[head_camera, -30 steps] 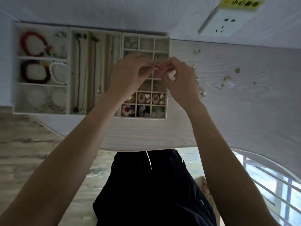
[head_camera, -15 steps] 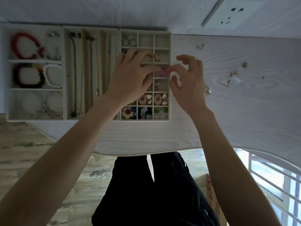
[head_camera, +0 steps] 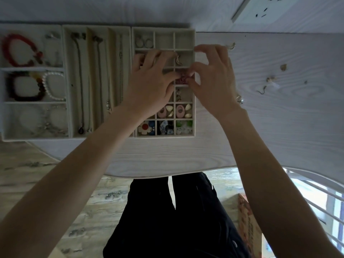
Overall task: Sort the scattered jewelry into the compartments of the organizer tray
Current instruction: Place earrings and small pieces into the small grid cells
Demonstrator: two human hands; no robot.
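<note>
The beige grid tray [head_camera: 194, 112] holds earrings in several cells. A small pink earring [head_camera: 183, 80] lies low in a right-column cell of it. My right hand [head_camera: 214, 81] pinches this earring between thumb and index finger, with the other fingers lifted. My left hand [head_camera: 150, 84] hovers spread over the grid's left and middle columns, and its thumb tip touches the earring. Loose pieces remain on the white table: a silver one [head_camera: 231, 46], a hooked one [head_camera: 261, 90], small ones [head_camera: 283, 67] [head_camera: 270, 79], and one by my right wrist [head_camera: 239, 99].
Left of the grid tray stand a necklace tray [head_camera: 64, 81] and a bracelet tray [head_camera: 33, 68] with red, dark and pearl bracelets. A wall socket [head_camera: 264, 8] is at the back right. The table's front edge [head_camera: 167, 175] curves above my lap; a box [head_camera: 247, 224] stands on the floor.
Both hands came down from above the grid tray into it with the pink earring. My left hand went from pinching the earring to spread fingers; the view shifted slightly.
</note>
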